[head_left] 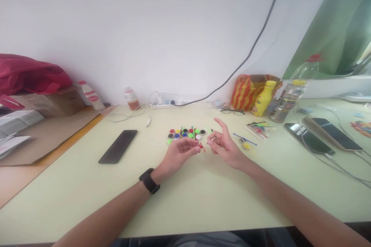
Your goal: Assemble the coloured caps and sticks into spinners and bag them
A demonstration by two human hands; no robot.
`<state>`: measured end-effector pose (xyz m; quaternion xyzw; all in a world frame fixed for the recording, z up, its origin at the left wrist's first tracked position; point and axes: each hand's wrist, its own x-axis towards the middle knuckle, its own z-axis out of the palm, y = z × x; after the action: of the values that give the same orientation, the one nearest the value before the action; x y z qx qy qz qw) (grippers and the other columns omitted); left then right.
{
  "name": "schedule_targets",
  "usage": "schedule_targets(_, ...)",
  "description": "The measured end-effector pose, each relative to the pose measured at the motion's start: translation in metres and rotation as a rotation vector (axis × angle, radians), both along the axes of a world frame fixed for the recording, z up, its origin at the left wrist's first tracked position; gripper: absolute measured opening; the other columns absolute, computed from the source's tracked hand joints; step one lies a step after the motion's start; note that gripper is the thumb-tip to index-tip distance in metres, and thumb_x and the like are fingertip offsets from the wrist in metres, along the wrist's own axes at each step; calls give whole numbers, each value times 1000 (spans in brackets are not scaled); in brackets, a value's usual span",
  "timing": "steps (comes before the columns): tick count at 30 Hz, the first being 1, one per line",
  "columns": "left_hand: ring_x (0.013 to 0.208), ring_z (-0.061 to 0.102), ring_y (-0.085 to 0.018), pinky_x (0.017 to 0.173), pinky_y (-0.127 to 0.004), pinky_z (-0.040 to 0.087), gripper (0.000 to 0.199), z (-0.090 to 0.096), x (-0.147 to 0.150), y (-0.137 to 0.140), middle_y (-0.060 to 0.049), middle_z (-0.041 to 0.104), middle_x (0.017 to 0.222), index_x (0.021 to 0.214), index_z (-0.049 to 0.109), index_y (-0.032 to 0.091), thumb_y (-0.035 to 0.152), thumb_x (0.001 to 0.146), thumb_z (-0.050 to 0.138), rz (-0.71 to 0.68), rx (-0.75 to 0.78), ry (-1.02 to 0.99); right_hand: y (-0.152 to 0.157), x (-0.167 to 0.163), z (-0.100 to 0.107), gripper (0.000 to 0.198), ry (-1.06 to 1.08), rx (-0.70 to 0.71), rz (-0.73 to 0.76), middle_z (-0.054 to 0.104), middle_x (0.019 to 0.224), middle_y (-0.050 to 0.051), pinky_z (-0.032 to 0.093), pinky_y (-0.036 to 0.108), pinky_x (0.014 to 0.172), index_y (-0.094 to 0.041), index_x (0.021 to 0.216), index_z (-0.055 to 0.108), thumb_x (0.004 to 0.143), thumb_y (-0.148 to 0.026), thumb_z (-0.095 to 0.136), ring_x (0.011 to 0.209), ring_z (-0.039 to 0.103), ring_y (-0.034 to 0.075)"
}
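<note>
My left hand (182, 152), with a black watch (150, 181) on its wrist, pinches a small red plastic piece (202, 147) between thumb and fingertips. Just to the right, apart from it, is my right hand (226, 146). Its index finger points up while the thumb and other fingertips press together; what they hold, if anything, is too small to make out. Beyond both hands lies a group of small round discs (185, 133) in red, blue, black, yellow, green and white, with thin coloured sticks among them. My left hand hides part of this group.
A blue pointed stick (245, 139) and a yellow piece (246, 145) lie right of my hands, near a clear bag of coloured parts (259, 129). A black phone (118, 146) lies left. Bottles, glasses (232, 111), a power strip (162, 104) and two cabled phones (310, 139) surround the work area.
</note>
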<state>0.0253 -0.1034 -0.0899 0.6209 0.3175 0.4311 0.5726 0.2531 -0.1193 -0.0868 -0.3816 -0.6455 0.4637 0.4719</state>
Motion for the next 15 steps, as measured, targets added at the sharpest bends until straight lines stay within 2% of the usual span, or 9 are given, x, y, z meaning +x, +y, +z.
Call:
schedule_targets(2,94,77,-24,91,-39,63,30,1,0,0,-10,80,101,100,75,15,37,83,87,5,4,-2,3,2,0,47,11,-67,31,58,89,-1,46,31,66,-29,137,52,99,-56,58,63,48,13)
schedule_targets(3,95,77,-24,91,-39,63,30,2,1,0,-10,80,100,99,75,15,36,82,87,13,5,-5,4,4,0,37,-2,-117,92,54,79,-2,44,31,64,-24,110,65,100,-58,53,60,45,13)
schedule_targets(4,96,77,-25,91,-39,63,30,3,1,0,-10,80,100,99,75,15,36,82,88,23,5,-9,5,7,2,48,-17,-169,171,49,69,-2,41,32,62,-21,80,65,101,-59,48,58,41,13)
schedule_targets(5,98,77,-25,91,-39,63,30,3,1,0,-10,80,100,98,75,15,36,81,88,35,3,-13,5,9,4,61,-28,-210,250,42,61,-1,39,32,61,-20,59,54,102,-60,43,56,38,13)
schedule_targets(7,99,77,-25,91,-38,62,30,3,2,0,-10,80,100,97,75,15,35,80,89,50,-4,-20,4,12,9,70,-14,-219,323,38,57,0,37,33,61,-20,46,43,104,-60,39,56,38,14)
schedule_targets(9,98,77,-25,91,-38,62,30,2,2,0,-10,80,101,98,75,15,35,80,89,45,-12,-18,2,11,12,59,27,-154,238,45,62,0,36,33,61,-20,62,59,103,-59,45,59,41,15)
schedule_targets(11,97,77,-25,91,-38,63,30,1,1,0,-10,80,101,99,75,15,36,81,88,38,-8,-15,0,7,12,38,42,-106,133,52,71,-1,38,32,62,-23,106,68,101,-57,54,62,45,15)
schedule_targets(13,98,77,-25,91,-39,63,29,0,1,0,-10,80,102,100,75,15,36,83,87,29,4,-6,-2,2,9,53,48,-110,73,57,82,-2,41,31,63,-30,143,48,99,-57,58,63,45,15)
schedule_targets(15,98,77,-25,93,-39,62,28,0,0,0,-10,80,102,101,75,16,35,84,86,32,22,5,-3,-2,5,67,44,-133,39,58,91,-1,43,32,65,-33,155,31,99,-59,57,64,46,14)
